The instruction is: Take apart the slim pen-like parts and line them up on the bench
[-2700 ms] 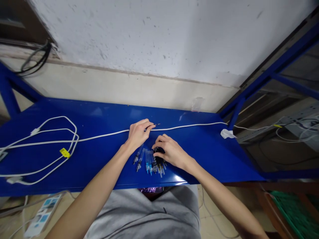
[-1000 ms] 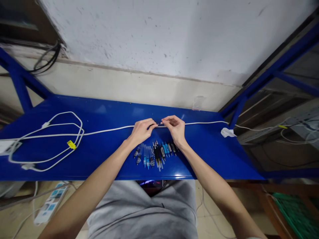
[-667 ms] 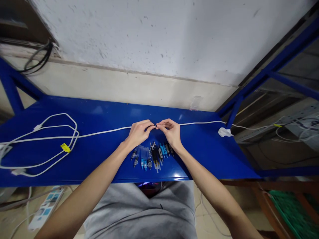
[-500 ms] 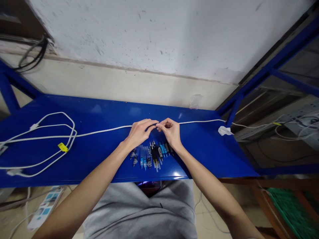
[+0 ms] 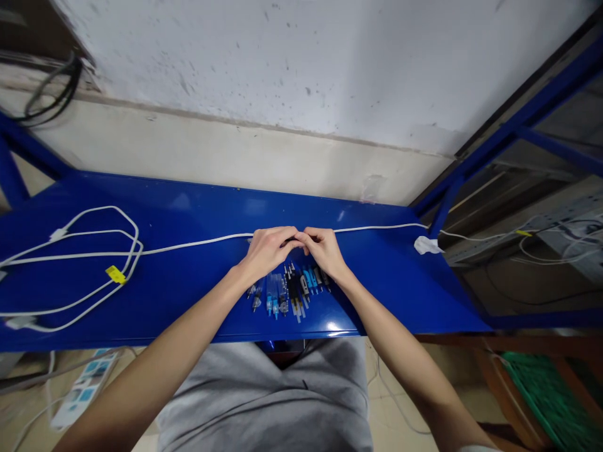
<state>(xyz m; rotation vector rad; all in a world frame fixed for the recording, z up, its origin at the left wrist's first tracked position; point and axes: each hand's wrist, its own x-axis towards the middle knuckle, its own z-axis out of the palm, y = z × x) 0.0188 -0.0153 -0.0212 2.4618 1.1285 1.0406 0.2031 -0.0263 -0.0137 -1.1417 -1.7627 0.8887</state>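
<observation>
My left hand (image 5: 269, 246) and my right hand (image 5: 324, 248) meet fingertip to fingertip above the middle of the blue table (image 5: 188, 289). Both have their fingers curled in a pinch, and whatever lies between them is too small or too hidden to name. Just below them, rows of pen parts lie side by side: clear barrels with blue tips (image 5: 273, 295), dark refills (image 5: 294, 295), and grey and blue grip pieces (image 5: 309, 279). Part of the rows is covered by my hands.
A white cable (image 5: 198, 243) runs across the table behind my hands and loops at the left, with a yellow tag (image 5: 115, 274) on it. Crumpled white paper (image 5: 428, 245) lies near the right frame post. A power strip (image 5: 85, 389) is on the floor.
My hands have drawn closer, with the fingers now overlapping more at the tips. The view has shifted slightly; the pen parts keep their layout.
</observation>
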